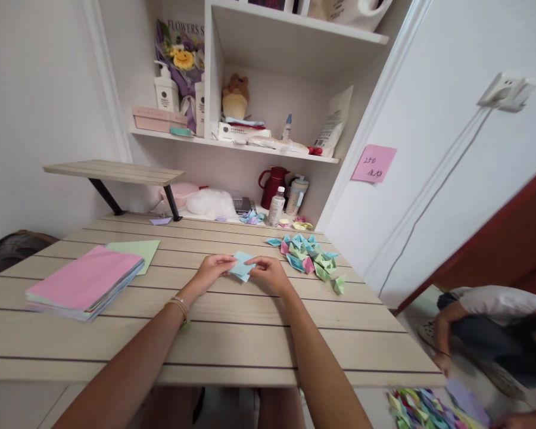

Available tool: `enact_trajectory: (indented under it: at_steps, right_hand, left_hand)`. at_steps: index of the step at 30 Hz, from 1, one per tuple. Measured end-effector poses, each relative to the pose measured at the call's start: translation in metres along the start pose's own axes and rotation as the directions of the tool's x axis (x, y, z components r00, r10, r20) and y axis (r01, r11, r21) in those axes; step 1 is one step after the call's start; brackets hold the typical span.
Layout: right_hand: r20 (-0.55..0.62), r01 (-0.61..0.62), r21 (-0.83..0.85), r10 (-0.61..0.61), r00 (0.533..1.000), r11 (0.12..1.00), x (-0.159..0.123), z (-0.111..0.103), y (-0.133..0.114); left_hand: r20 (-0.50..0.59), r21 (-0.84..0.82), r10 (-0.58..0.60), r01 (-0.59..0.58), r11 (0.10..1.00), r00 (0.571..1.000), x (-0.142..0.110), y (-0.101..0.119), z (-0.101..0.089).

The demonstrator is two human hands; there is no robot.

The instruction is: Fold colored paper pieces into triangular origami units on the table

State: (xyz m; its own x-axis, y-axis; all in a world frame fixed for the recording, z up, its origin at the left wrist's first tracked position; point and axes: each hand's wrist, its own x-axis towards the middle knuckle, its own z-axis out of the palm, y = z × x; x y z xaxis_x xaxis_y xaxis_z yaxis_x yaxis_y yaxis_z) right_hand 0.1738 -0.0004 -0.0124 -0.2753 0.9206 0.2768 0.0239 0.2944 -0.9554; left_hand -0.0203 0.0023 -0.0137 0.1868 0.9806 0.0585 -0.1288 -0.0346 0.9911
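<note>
Between my two hands, a small folded piece of light blue paper (242, 267) is held just above the slatted wooden table (250, 339). My left hand (215, 271) pinches its left side, thumb and fingers closed on the edge. On the opposite side my right hand (268, 273) grips the paper the same way. To the right of my hands lies a pile of folded paper boats (304, 253) in blue, green and pink. A stack of coloured paper sheets (87, 279), pink on top, lies to the left, with a green sheet (138, 250) partly under it.
A small raised wooden shelf (116, 171) stands at the back left. Along the back are a clear bottle (276, 207), a red jug (273, 186) and a cup (296, 195). At lower right a person (495, 333) crouches near colourful folded papers (424, 408) on the floor.
</note>
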Motion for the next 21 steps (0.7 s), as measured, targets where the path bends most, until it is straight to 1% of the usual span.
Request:
enact_trajectory:
  at_steps: [2, 6, 10, 12, 15, 17, 21]
  right_hand:
    - [0.015, -0.022, 0.039, 0.021, 1.0, 0.999, -0.0015, -0.0019, -0.0038]
    - [-0.046, -0.053, 0.096, 0.058, 0.997, 0.994, -0.0031, -0.0027, -0.0069]
    - [-0.023, -0.093, 0.154, 0.098, 0.995, 0.984, -0.003, -0.0013, -0.0055]
    - [-0.029, -0.098, 0.169, 0.104, 0.994, 0.981, -0.0024, -0.0008, -0.0044]
    - [-0.082, -0.078, 0.164, 0.092, 0.992, 0.983, -0.0011, -0.0012, -0.0031]
    - [-0.111, -0.069, 0.149, 0.086, 0.99, 0.986, -0.0005, -0.0019, -0.0023]
    - [-0.129, -0.058, 0.119, 0.073, 0.989, 0.991, -0.0002, -0.0024, -0.0018]
  left_hand:
    - [0.001, 0.011, 0.003, -0.003, 1.0, 1.0, 0.0008, 0.0002, -0.0017]
    - [0.067, 0.012, 0.014, -0.015, 1.0, 0.998, -0.0008, 0.0014, -0.0017]
    - [0.1, 0.02, 0.029, -0.031, 0.999, 0.995, -0.0026, 0.0027, 0.0006]
    - [0.108, 0.033, 0.032, -0.036, 0.999, 0.994, -0.0029, 0.0036, 0.0016]
    - [0.128, 0.029, 0.067, -0.071, 0.997, 0.99, -0.003, 0.004, 0.0024]
    - [0.122, 0.029, 0.092, -0.096, 0.995, 0.988, -0.0026, 0.003, 0.002]
    - [0.048, 0.05, 0.112, -0.115, 0.992, 0.993, 0.0005, -0.0011, -0.0005]
